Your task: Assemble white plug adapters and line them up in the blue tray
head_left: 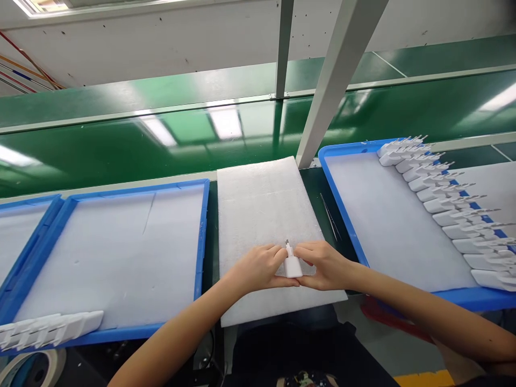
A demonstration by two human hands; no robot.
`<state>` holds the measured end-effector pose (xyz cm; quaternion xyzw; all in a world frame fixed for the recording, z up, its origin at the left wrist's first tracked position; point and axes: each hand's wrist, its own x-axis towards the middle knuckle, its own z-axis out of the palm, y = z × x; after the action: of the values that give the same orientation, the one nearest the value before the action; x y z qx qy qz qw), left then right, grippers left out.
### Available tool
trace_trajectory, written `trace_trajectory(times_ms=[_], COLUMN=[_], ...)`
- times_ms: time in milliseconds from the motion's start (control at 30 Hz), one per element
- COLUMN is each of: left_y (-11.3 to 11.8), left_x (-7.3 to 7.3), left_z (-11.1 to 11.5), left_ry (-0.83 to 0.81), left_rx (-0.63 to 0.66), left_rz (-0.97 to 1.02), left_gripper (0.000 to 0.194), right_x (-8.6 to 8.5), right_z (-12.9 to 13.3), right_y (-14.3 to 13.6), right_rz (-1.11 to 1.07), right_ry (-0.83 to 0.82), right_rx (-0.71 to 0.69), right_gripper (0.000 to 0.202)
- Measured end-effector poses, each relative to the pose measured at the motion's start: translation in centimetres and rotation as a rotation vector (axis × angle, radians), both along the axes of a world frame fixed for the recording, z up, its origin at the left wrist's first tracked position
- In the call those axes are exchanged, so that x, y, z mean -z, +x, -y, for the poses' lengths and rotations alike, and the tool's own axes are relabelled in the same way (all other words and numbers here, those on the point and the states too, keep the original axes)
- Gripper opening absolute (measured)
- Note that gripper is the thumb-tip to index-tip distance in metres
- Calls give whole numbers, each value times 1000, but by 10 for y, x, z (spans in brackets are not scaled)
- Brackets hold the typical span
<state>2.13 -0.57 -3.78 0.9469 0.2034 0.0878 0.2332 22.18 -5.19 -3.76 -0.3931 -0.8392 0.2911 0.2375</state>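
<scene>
As both hands (294, 267) pinch, unmarked white charger (292, 264)

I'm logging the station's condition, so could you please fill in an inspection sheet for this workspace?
Surface: white foam sheet on a green bench, between two blue trays.
Job's things: one white charger plug, pins up, on the foam sheet.
Clutter: tweezers beside the right tray; tape roll at the lower left.
Hands: left hand and right hand both grip the plug.
Cables: coloured wires at the upper left.
Surroundings: plug rows in the right tray and the left tray; green conveyor behind.
</scene>
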Motion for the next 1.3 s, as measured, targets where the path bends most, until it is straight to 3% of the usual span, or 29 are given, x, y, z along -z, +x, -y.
trace_trajectory(times_ms=[767,867,967,1033,1100,1200,1300], left_y=[-3,-3,-1,3,7,10,9], left_x=[3,-3,-14,-20,-22,-19,-14], left_z=[2,0,-2,0,2,6,7], left_ry=[-9,-185,-644,-988,-1212,-1316,-1252], left_rx=[16,-53,-150,-128,-64,-54,-159], left_rz=[53,86,217,315,373,443,472], left_gripper=[44,45,48,46,43,37,33], right_x=[6,5,3,1,-2,-10,-19], right_z=[6,4,1,-1,-1,-2,-6], right_y=[-7,-4,1,5,7,9,13], right_rz=[-89,-110,-109,-70,-28,4,0], right_ry=[31,73,219,341,394,312,127], right_rx=[52,63,65,77,99,86,5], right_gripper=[39,34,21,15,17,19,30])
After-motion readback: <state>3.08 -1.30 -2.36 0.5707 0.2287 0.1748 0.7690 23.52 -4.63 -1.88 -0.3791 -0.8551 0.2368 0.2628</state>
